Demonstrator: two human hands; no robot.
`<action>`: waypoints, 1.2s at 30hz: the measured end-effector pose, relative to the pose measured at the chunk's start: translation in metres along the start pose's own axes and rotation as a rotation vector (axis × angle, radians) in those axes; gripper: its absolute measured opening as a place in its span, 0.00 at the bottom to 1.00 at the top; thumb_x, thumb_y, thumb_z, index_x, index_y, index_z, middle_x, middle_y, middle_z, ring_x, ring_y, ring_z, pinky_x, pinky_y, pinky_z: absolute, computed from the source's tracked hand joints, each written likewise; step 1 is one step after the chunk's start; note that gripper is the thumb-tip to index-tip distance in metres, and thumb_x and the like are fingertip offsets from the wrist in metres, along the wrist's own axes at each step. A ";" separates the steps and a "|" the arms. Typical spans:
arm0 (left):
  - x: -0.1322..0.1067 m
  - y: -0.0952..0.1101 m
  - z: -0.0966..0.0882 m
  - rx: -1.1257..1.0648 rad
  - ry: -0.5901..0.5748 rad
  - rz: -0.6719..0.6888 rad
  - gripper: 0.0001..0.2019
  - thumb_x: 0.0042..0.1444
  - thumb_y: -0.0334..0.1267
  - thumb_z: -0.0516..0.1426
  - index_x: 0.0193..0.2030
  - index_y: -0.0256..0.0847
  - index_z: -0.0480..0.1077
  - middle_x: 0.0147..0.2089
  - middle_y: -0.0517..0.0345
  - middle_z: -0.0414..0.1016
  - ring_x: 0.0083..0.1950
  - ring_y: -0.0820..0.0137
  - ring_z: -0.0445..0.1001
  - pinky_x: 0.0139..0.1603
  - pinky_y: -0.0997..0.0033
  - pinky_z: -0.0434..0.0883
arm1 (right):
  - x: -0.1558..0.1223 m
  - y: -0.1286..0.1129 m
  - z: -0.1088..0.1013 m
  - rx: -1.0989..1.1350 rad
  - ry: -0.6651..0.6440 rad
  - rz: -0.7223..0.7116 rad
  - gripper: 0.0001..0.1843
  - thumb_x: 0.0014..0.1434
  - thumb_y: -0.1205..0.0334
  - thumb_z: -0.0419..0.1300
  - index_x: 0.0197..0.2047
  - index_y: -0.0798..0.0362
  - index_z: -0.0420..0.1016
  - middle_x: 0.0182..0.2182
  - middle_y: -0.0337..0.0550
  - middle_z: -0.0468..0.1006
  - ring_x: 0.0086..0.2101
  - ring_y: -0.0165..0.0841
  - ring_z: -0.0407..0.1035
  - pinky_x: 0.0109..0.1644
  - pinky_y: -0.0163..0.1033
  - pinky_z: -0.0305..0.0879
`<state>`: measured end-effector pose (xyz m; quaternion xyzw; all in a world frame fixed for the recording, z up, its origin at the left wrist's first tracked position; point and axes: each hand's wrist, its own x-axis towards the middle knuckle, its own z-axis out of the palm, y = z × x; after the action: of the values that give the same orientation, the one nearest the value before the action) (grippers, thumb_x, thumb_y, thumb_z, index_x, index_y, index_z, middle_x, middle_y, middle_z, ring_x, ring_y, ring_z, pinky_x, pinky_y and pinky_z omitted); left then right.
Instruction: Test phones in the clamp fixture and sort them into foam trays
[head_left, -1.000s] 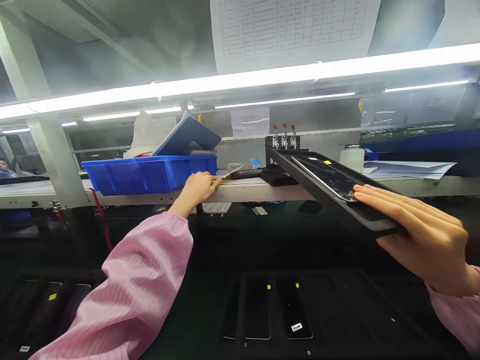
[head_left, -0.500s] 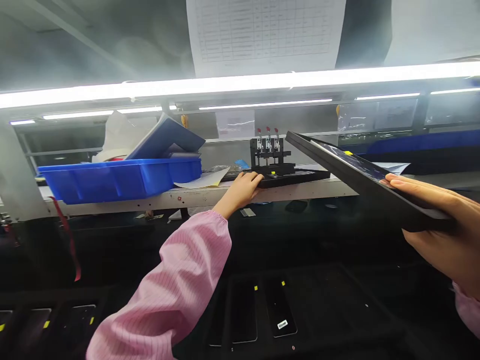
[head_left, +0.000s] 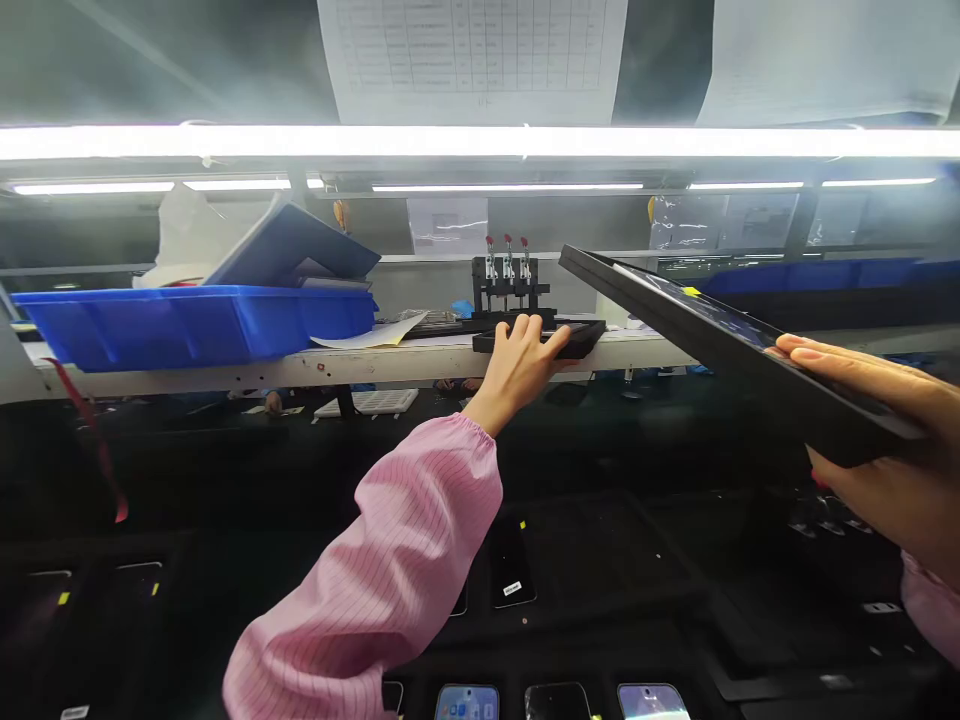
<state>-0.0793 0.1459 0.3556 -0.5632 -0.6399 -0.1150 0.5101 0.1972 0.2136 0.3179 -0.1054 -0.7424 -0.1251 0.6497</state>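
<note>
The right hand grips a tilted black tray, fingers across its top face and palm beneath, with a dark glass phone lying in it. The left hand rests open, fingers spread, on a low black fixture plate on the counter. Below the hands, phones lie on a dark surface. Farther along the counter, left of the hands, sit a blue plastic bin and a white sheet; a toggle-clamp jig stands just beyond the left hand.

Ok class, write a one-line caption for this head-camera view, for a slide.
Left hand on a black jig, right hand holding a tilted black tray.
</note>
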 end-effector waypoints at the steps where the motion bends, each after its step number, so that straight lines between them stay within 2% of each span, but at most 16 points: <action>1: 0.000 0.001 -0.002 0.000 -0.008 -0.003 0.18 0.59 0.51 0.45 0.49 0.46 0.64 0.42 0.47 0.65 0.45 0.58 0.63 0.42 0.58 0.59 | 0.000 0.002 -0.003 0.023 -0.013 0.006 0.22 0.51 0.67 0.62 0.51 0.46 0.71 0.47 0.35 0.74 0.45 0.35 0.71 0.54 0.37 0.67; 6: 0.008 0.010 -0.005 -0.019 -0.019 0.024 0.18 0.60 0.50 0.46 0.51 0.43 0.63 0.43 0.46 0.66 0.46 0.57 0.63 0.41 0.59 0.60 | -0.005 0.006 -0.002 0.027 0.026 -0.094 0.26 0.48 0.72 0.62 0.51 0.46 0.71 0.47 0.34 0.74 0.44 0.35 0.71 0.54 0.38 0.66; 9: 0.022 0.026 0.004 -0.034 -0.002 0.056 0.18 0.60 0.47 0.48 0.52 0.40 0.62 0.43 0.46 0.67 0.45 0.58 0.64 0.39 0.61 0.60 | -0.012 0.008 0.012 0.071 0.097 -0.122 0.30 0.45 0.80 0.61 0.50 0.47 0.72 0.45 0.37 0.75 0.42 0.38 0.72 0.51 0.42 0.69; 12: 0.038 0.048 0.017 -0.113 0.048 0.117 0.14 0.60 0.41 0.49 0.48 0.36 0.64 0.46 0.43 0.67 0.48 0.56 0.63 0.40 0.59 0.61 | -0.010 0.015 0.033 0.083 0.145 -0.128 0.33 0.43 0.83 0.60 0.51 0.47 0.71 0.45 0.39 0.75 0.43 0.41 0.71 0.50 0.46 0.69; 15: 0.045 0.063 0.022 -0.206 0.058 0.203 0.10 0.58 0.34 0.49 0.44 0.37 0.67 0.45 0.45 0.68 0.49 0.57 0.63 0.42 0.59 0.63 | 0.003 0.027 0.052 0.110 0.108 -0.146 0.32 0.44 0.82 0.61 0.51 0.47 0.71 0.45 0.41 0.75 0.43 0.42 0.71 0.49 0.49 0.70; 18: 0.039 0.058 0.013 -0.298 0.038 0.283 0.11 0.59 0.38 0.48 0.44 0.39 0.67 0.48 0.47 0.68 0.53 0.59 0.62 0.54 0.55 0.60 | 0.024 0.038 0.062 0.139 0.012 -0.164 0.30 0.48 0.78 0.61 0.53 0.47 0.69 0.46 0.42 0.74 0.44 0.44 0.70 0.49 0.50 0.69; 20: 0.030 0.040 0.001 -0.400 -0.009 0.273 0.13 0.60 0.40 0.46 0.45 0.39 0.67 0.51 0.47 0.67 0.55 0.60 0.62 0.60 0.53 0.56 | 0.039 0.042 0.063 0.170 -0.076 -0.162 0.27 0.52 0.75 0.58 0.54 0.46 0.68 0.48 0.42 0.73 0.46 0.44 0.69 0.48 0.49 0.69; 22: 0.021 0.010 -0.009 -0.487 -0.082 0.235 0.14 0.60 0.38 0.45 0.49 0.42 0.65 0.53 0.51 0.67 0.56 0.63 0.62 0.61 0.55 0.57 | 0.052 0.044 0.060 0.201 -0.137 -0.170 0.25 0.55 0.73 0.54 0.55 0.46 0.68 0.49 0.43 0.72 0.47 0.44 0.68 0.47 0.48 0.68; 24: 0.015 -0.028 -0.013 -0.514 -0.186 0.086 0.14 0.60 0.40 0.47 0.52 0.46 0.64 0.52 0.54 0.69 0.54 0.63 0.64 0.58 0.56 0.60 | 0.061 0.046 0.057 0.206 -0.203 -0.187 0.23 0.57 0.70 0.50 0.56 0.48 0.67 0.50 0.44 0.71 0.48 0.43 0.67 0.48 0.48 0.66; 25: 0.013 -0.049 -0.012 -0.506 -0.270 -0.042 0.16 0.59 0.46 0.48 0.53 0.46 0.63 0.53 0.53 0.68 0.54 0.63 0.64 0.56 0.58 0.62 | 0.064 0.048 0.055 0.201 -0.242 -0.197 0.23 0.58 0.69 0.49 0.56 0.49 0.66 0.51 0.45 0.71 0.49 0.43 0.67 0.49 0.48 0.65; 26: 0.013 -0.070 -0.008 -0.485 -0.367 -0.157 0.18 0.59 0.49 0.48 0.54 0.48 0.61 0.55 0.55 0.66 0.56 0.64 0.63 0.57 0.62 0.62 | 0.067 0.049 0.055 0.196 -0.280 -0.206 0.23 0.58 0.68 0.49 0.57 0.49 0.66 0.51 0.46 0.70 0.49 0.43 0.67 0.50 0.47 0.63; 28: 0.015 -0.112 0.005 -0.432 -0.440 -0.276 0.19 0.61 0.48 0.44 0.55 0.45 0.59 0.56 0.54 0.66 0.57 0.68 0.63 0.58 0.67 0.62 | 0.068 0.051 0.057 0.195 -0.346 -0.199 0.22 0.60 0.66 0.48 0.58 0.48 0.64 0.52 0.45 0.70 0.49 0.41 0.66 0.52 0.46 0.61; 29: 0.016 -0.130 0.013 -0.403 -0.478 -0.311 0.19 0.61 0.48 0.44 0.56 0.45 0.59 0.56 0.54 0.65 0.57 0.68 0.63 0.58 0.67 0.62 | 0.069 0.051 0.059 0.201 -0.364 -0.189 0.22 0.60 0.66 0.47 0.58 0.48 0.63 0.52 0.45 0.70 0.50 0.40 0.66 0.53 0.45 0.61; 31: 0.018 -0.163 0.033 -0.329 -0.567 -0.375 0.19 0.60 0.47 0.47 0.56 0.45 0.59 0.58 0.51 0.64 0.58 0.61 0.62 0.57 0.58 0.62 | 0.069 0.049 0.064 0.216 -0.393 -0.159 0.22 0.62 0.63 0.45 0.59 0.47 0.61 0.52 0.43 0.70 0.50 0.39 0.67 0.52 0.43 0.62; 33: 0.018 -0.186 0.051 -0.259 -0.666 -0.419 0.18 0.60 0.43 0.49 0.56 0.44 0.61 0.58 0.47 0.63 0.58 0.55 0.62 0.55 0.48 0.62 | 0.070 0.044 0.068 0.226 -0.404 -0.127 0.23 0.63 0.61 0.42 0.60 0.47 0.60 0.51 0.42 0.71 0.49 0.38 0.67 0.51 0.41 0.64; 36: 0.017 -0.207 0.072 -0.234 -0.791 -0.379 0.17 0.60 0.41 0.50 0.56 0.42 0.61 0.55 0.49 0.66 0.54 0.60 0.66 0.53 0.49 0.65 | 0.072 0.036 0.072 0.215 -0.380 -0.100 0.23 0.63 0.60 0.43 0.60 0.45 0.59 0.49 0.40 0.72 0.49 0.38 0.67 0.47 0.40 0.67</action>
<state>-0.2873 0.1379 0.4250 -0.4905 -0.8601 -0.0537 0.1293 0.1317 0.2707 0.3825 -0.0200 -0.8649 -0.0551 0.4986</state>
